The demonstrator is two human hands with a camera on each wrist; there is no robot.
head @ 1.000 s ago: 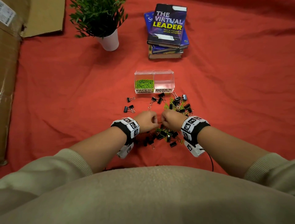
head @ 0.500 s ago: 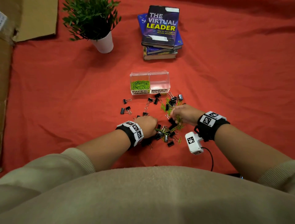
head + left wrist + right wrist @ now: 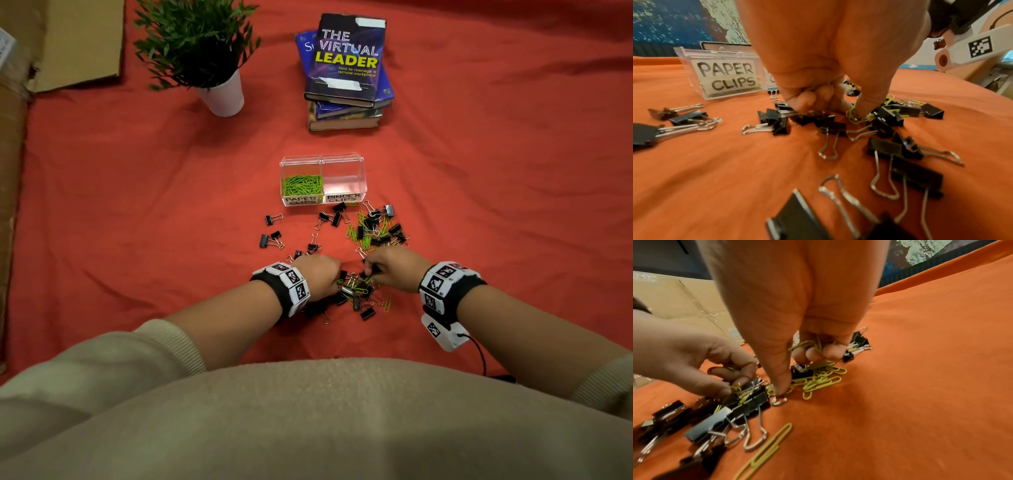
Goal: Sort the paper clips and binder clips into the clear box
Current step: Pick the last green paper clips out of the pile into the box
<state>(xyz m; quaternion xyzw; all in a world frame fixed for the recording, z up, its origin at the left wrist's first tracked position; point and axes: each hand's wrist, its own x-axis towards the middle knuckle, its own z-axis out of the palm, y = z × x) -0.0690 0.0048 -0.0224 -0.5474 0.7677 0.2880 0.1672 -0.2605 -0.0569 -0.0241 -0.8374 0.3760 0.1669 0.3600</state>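
Since half a second ago the right hand [image 3: 397,269] has drawn back from the far cluster of clips toward the near pile, and the left hand [image 3: 317,275] has stayed at that pile's left edge. From the head view, both hands sit low over a mixed heap of black binder clips [image 3: 366,312] and green paper clips [image 3: 387,303] on the red cloth [image 3: 137,205]. Beyond them stands the clear box [image 3: 322,180], its left compartment labelled "PAPER CLIPS" and holding green clips, its right one labelled "BINDER CLIPS" and showing no clips. Farther back are a potted plant [image 3: 205,51] and a stack of books [image 3: 346,72]; the top cover reads "THE VIRTUAL LEADER, How to manage a remote workplace". Cardboard [image 3: 68,44] lies at the far left.

Left wrist view: the left hand's fingers [image 3: 807,100] are curled tight, and the thumb presses on a tangle of green paper clips [image 3: 854,116] among binder clips [image 3: 777,123]. The "PAPER CLIPS" label [image 3: 726,76] faces the camera.

Right wrist view: the right hand's curled fingers [image 3: 818,352] hold several green paper clips, with the thumb [image 3: 780,382] pressed down into the pile. The left hand [image 3: 694,356] pinches green clips beside a binder clip [image 3: 750,404]. One loose paper clip [image 3: 766,449] lies nearer the camera.
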